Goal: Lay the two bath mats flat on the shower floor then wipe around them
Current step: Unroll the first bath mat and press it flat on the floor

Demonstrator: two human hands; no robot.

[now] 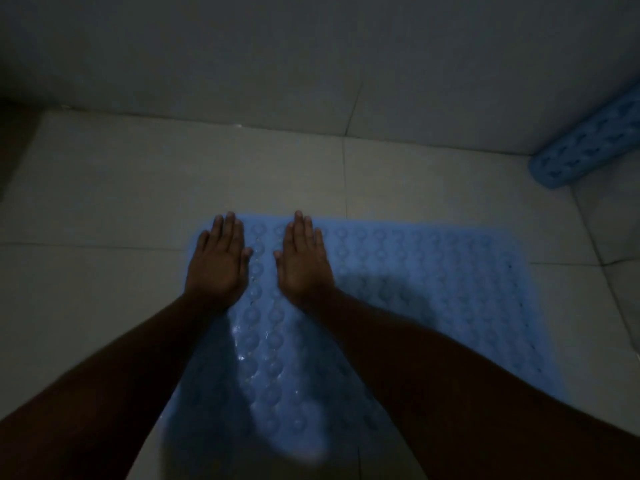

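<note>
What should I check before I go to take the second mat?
1. First mat spread on the floor: ok, it looks flat where visible.
2. Near edge of this mat flat: cannot tell, the arms and shadow hide it.
3. Left hand and right hand free: ok, both lie open, palms down on the mat, holding nothing.
4. Second mat laid flat: not ok, it leans at the wall on the right.
5. Free floor for the second mat: ok, bare tiles left of the first mat.
6. Wiping cloth at hand: cannot tell, none is in view.
</note>
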